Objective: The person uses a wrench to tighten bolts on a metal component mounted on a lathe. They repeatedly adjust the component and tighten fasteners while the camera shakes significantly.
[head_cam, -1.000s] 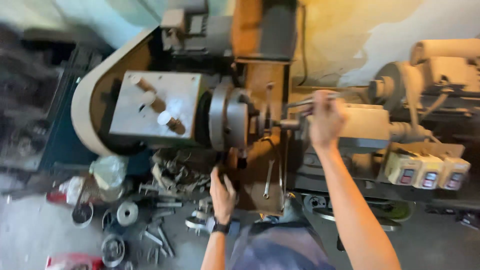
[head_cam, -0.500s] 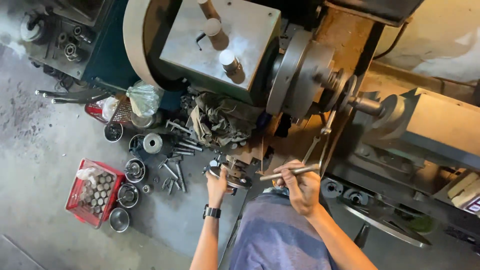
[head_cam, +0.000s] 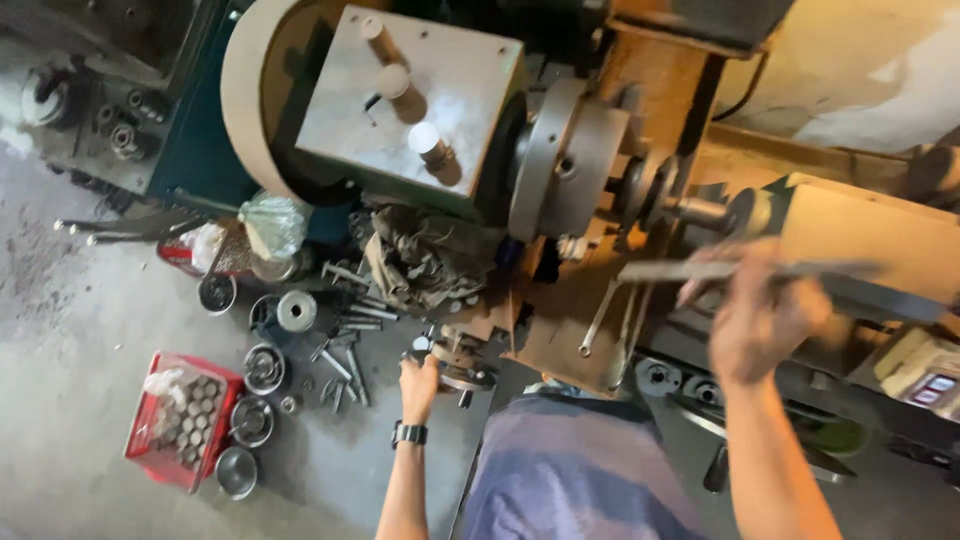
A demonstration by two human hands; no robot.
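The right hand (head_cam: 760, 320) is raised in front of the lathe, its fingers curled shut around a long, flat metal bar (head_cam: 740, 270) that reaches out to both sides of the fist; the hand and the bar are blurred, so the exact hold of the fingertips cannot be told. Just beyond the knuckles stands the lathe's tailstock (head_cam: 860, 240), a tan block; off the bar's left end a short shaft (head_cam: 700, 212) juts from the spindle side, and further that way sits the round grey chuck (head_cam: 565, 160). Below the bar's left end a slim wrench (head_cam: 600, 318) hangs against the brown apron.

The left hand (head_cam: 420, 385), with a dark watch (head_cam: 409, 433) on its wrist, is closed on a round handwheel (head_cam: 452, 362) low on the machine; the wheel sits just past the fingers, partly hidden by them. Above that grip a crumpled rag (head_cam: 425, 262) lies on the machine's edge; to the left of it loose bolts and rods (head_cam: 345, 345) are strewn on the concrete floor, along with a metal ring (head_cam: 297, 311) and small metal bowls (head_cam: 262, 368); farther left stands a red crate (head_cam: 185, 422) of hexagonal nuts. Above the rag the grey headstock cover (head_cam: 410, 110) carries three pale lever knobs.
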